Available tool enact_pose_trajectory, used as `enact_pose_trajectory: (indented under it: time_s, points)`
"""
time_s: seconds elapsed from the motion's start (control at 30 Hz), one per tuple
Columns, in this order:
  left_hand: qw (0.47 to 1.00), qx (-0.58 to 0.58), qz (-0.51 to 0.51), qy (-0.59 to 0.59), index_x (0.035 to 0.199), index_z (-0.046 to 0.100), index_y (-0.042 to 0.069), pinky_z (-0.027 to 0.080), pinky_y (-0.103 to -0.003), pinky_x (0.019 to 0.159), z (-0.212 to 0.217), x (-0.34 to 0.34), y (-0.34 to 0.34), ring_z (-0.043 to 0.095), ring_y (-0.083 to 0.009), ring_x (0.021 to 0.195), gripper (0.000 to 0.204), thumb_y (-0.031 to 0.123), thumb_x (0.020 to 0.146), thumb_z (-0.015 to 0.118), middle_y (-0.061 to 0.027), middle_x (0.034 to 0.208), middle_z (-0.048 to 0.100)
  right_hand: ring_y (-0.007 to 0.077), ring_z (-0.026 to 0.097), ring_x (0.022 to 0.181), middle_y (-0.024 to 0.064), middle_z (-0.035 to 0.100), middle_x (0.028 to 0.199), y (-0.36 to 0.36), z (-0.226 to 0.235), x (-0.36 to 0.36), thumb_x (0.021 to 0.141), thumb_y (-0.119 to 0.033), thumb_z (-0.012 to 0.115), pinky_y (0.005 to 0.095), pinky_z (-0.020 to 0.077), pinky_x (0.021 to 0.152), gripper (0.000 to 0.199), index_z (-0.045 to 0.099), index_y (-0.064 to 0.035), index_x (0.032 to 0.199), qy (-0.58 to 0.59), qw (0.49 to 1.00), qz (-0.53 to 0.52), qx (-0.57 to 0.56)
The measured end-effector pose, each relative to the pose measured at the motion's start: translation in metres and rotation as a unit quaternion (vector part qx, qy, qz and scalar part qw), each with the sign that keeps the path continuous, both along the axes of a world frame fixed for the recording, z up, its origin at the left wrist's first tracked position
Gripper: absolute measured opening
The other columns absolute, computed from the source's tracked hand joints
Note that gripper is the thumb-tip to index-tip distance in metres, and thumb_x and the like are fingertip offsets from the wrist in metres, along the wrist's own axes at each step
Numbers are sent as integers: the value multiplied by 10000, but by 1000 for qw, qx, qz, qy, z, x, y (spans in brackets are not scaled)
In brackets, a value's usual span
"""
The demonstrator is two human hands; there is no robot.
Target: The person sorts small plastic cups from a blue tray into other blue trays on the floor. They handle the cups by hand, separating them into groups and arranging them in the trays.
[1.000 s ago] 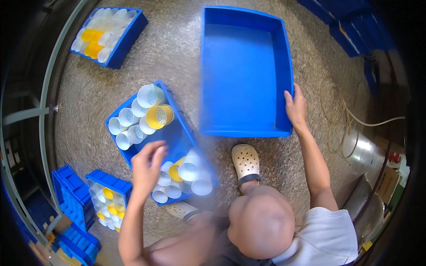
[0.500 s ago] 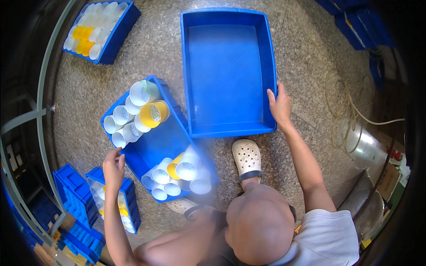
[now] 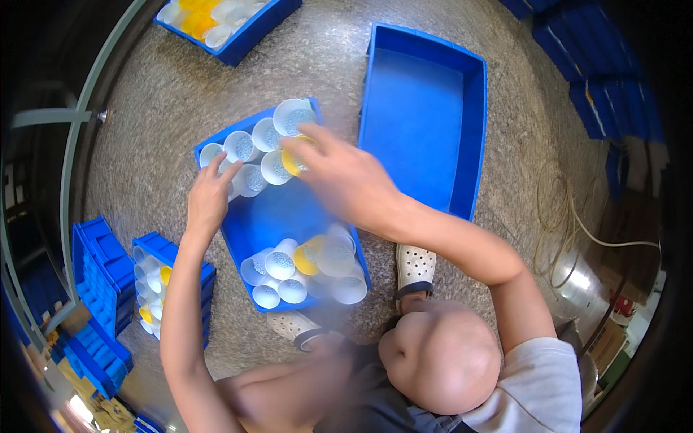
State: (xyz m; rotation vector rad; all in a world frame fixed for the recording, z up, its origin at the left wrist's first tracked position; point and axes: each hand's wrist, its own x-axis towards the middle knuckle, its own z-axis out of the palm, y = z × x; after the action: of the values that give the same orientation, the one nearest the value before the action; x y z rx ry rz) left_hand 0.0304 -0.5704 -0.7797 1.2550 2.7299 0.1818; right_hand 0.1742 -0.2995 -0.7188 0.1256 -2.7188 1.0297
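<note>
A blue plastic bin (image 3: 278,213) lies on the floor before me, holding two groups of plastic cups. White cups (image 3: 241,146) filled with small pale pieces lie on their sides at its far end, along with a yellow cup (image 3: 291,164). Another group of white cups (image 3: 279,265), with one yellow cup among them, lies at the near end. My left hand (image 3: 209,198) is at the far group's left end, fingers apart against the cups. Over the yellow cup is my right hand (image 3: 339,169), its fingers smeared by motion; its grip is unclear.
A larger blue bin (image 3: 419,123) with a bare bottom stands to the right. Cup-filled bins sit far left (image 3: 249,36) and near left (image 3: 170,249), beside stacked blue crates (image 3: 101,263). More crates (image 3: 588,68) stand far right, above a loose cable (image 3: 606,244).
My right hand has left the larger bin's right edge and crossed left to the cups. My left hand has moved forward onto the far group. The view has shifted.
</note>
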Motion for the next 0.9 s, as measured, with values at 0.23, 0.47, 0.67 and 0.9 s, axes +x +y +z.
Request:
enact_pose_trajectory:
  time_s: [0.23,0.47,0.67,0.9]
  points:
    - [1000,1,-19,-16,1273,697,223,588,-434,888,-2,-15,5,652,-341,1144,556,-50,799,599,-115,1400,582,321,697,646,258,543,1134,-72,-40,-71,891,-110,640,404,555,507,243,607,-45,1123,-91,988,-32,124]
    - [998,-18,-55,-13,1220,719,206,589,-439,880,2,-14,-6,654,-333,1142,500,-43,806,593,-98,1421,574,239,739,709,314,512,1316,-74,-60,-64,868,-179,702,278,587,572,406,630,-9,1229,-151,951,-53,263]
    - [994,-33,-104,-9,1130,752,179,583,-419,886,-20,-29,-11,654,-310,1127,401,-12,809,605,-90,1377,610,200,729,690,318,522,1299,-80,-81,-77,851,-169,712,248,568,515,394,660,-6,1205,-186,945,-73,261]
    - [990,-55,-132,-13,1041,768,146,576,-411,869,-41,-38,1,682,-304,1035,343,-9,774,619,-81,1244,680,195,716,790,284,560,1259,-94,-91,-90,900,-170,645,246,564,508,305,710,-17,1156,-225,914,-115,316]
